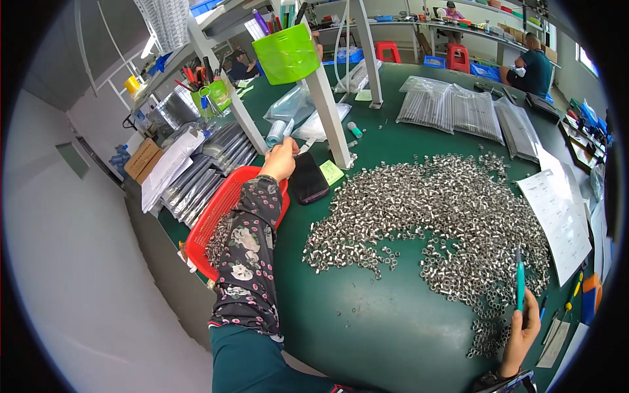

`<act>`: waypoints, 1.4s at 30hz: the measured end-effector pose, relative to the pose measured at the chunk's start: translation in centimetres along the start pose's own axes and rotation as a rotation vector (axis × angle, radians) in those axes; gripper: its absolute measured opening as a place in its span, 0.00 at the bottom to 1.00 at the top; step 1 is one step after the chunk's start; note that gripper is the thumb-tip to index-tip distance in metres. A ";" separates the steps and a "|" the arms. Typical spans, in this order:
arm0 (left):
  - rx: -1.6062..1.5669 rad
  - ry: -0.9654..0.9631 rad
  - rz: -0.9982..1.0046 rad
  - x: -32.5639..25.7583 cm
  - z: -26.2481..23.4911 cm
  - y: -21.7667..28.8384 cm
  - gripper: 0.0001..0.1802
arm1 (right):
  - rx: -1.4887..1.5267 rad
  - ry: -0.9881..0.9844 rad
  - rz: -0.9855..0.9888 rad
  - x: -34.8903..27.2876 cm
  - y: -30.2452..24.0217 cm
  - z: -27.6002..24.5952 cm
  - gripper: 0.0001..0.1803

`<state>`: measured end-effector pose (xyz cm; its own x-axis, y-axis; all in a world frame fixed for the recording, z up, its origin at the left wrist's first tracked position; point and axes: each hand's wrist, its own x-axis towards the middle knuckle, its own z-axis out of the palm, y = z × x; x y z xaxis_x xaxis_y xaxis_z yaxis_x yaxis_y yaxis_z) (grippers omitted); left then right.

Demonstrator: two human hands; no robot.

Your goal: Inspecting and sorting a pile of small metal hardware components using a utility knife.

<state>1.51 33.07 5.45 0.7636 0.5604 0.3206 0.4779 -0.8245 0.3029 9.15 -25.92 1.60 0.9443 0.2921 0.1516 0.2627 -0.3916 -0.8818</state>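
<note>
My right hand (522,333) grips a slim teal-handled tool (521,285), its thin dark tip pointing away over the pile of small metal rings (439,203). The tip is too fine to tell its kind. My left arm reaches across the red plastic basket (211,213), which has more metal rings in it. Beyond the basket's far end, my left hand (280,160) has its fingers drawn together near a small pale strip (306,145). Whether they hold that strip is unclear. Just right of this hand lies a black phone (308,178), with a yellow-green sticky note (331,172) beside it.
White shelf posts (329,121) rise from the green table (367,327); a green pen holder (286,56) hangs on one. Bagged rods (452,108) lie at the back. Paper sheets (557,219) line the right. Wrapped dark packs (226,147) sit left. Other people sit farther off.
</note>
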 end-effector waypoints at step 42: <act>-0.096 -0.148 -0.117 3.9 4.5 -3.7 0.14 | -0.095 0.121 -0.052 0.5 4.1 -0.8 0.24</act>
<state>4.63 37.97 1.54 0.7645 0.6281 0.1450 0.5286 -0.7396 0.4166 10.80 -28.07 -1.58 0.9444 0.2093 0.2536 0.3240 -0.4615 -0.8258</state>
